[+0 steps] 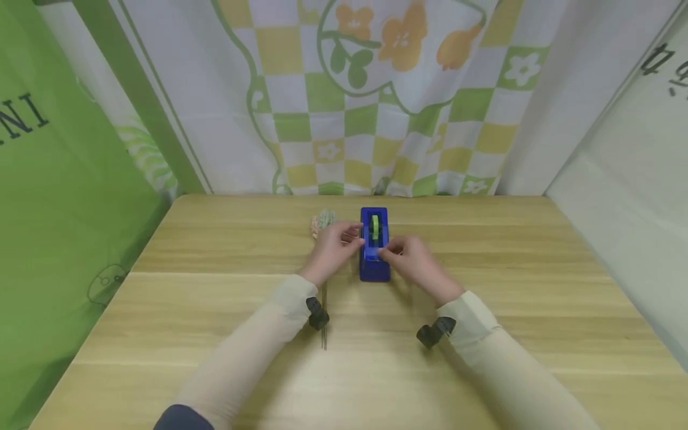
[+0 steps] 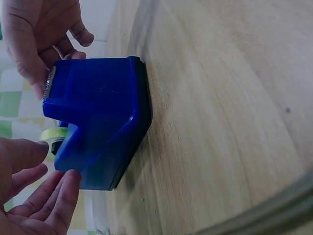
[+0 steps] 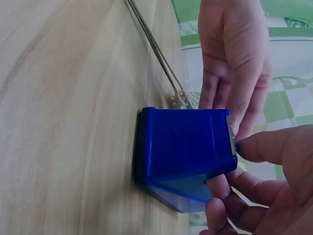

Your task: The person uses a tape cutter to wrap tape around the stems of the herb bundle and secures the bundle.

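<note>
**Bringing both hands [image 1: 335, 248] to a blue dispenser [image 1: 375, 272]**

Upright on the surface [image 1: 231, 251], toward its far edge, stands the dispenser, its cutter [image 3: 231, 135] end near and its yellow-green tape roll [image 1: 375, 228] far.

Both forearms reach in from the near side, left and right, angled inward, pale sleeves [image 1: 510, 352] down to the wrists. Each wrist carries a small dark camera [image 1: 318, 315].

The right hand [image 1: 416, 263] bends in at the cutter end with thumb and fingers drawn together: the thumb tip is at the toothed blade, the other fingers curl by the right side of the nose, gripping it lightly. Whether a strip of tape is pinched there, I cannot tell.

The left hand [image 1: 333, 248] is half open at the left side, thumb and fingers parted; fingertips touch the blue wall and the thumb hovers near the roll, without a closed grip.

Just left of the dispenser, partly behind the left hand, lies a pink and pale-green bouquet [image 1: 326, 218], its thin stems [image 1: 324, 325] pointing near.

On the green panel [image 1: 59, 209] at left, dark capitals read "NI", preceded by a letter cut off. Dark strokes on the pale right panel [image 1: 639, 179] are cropped and illegible.
</note>
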Demonstrator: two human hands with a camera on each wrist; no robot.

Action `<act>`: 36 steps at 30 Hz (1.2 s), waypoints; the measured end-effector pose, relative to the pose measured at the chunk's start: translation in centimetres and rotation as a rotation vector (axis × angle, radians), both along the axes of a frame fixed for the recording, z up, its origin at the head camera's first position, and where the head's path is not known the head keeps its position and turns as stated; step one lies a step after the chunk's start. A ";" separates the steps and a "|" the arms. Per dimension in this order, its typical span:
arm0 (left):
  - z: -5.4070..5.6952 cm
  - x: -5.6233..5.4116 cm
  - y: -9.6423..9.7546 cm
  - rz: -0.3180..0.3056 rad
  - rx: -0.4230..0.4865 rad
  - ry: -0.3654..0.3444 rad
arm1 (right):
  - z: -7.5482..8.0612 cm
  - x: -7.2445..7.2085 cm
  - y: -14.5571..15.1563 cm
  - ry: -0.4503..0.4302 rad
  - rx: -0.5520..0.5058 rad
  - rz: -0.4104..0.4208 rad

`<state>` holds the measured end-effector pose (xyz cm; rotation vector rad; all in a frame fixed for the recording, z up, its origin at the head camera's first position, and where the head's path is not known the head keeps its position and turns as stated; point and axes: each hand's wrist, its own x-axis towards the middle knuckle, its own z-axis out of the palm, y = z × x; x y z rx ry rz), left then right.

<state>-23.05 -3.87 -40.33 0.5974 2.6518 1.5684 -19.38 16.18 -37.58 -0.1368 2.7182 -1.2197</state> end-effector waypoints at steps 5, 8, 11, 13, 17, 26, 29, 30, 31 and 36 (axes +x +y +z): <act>-0.9 -0.3 0.6 -0.002 -0.005 -0.025 | -0.5 0.0 -0.4 -0.077 -0.066 -0.018; -1.3 -0.3 0.8 -0.007 -0.011 -0.040 | -0.8 0.1 -0.5 -0.110 -0.118 -0.039; -1.4 -0.4 1.0 -0.006 -0.022 -0.038 | -1.1 0.1 -0.6 -0.125 -0.154 -0.062; -1.3 -0.4 1.0 -0.002 -0.033 -0.029 | -1.2 0.0 -0.6 -0.142 -0.181 -0.078; -0.8 -0.6 1.2 0.004 -0.049 -0.014 | -1.1 -0.5 -0.4 -0.200 -0.251 -0.109; 0.1 -0.7 1.3 0.032 -0.034 -0.053 | -0.7 -1.0 0.2 -0.294 -0.371 -0.122; 0.2 -0.7 1.3 0.033 -0.038 -0.058 | -0.5 -0.8 0.4 -0.299 -0.372 -0.112; 0.2 -0.7 1.3 0.033 -0.041 -0.061 | -0.4 -0.8 0.4 -0.295 -0.366 -0.110; 0.2 -0.7 1.3 0.032 -0.043 -0.066 | -0.3 -0.7 0.4 -0.294 -0.358 -0.109; 0.1 -0.7 1.3 0.030 -0.047 -0.073 | 0.2 -0.6 0.5 -0.277 -0.341 -0.109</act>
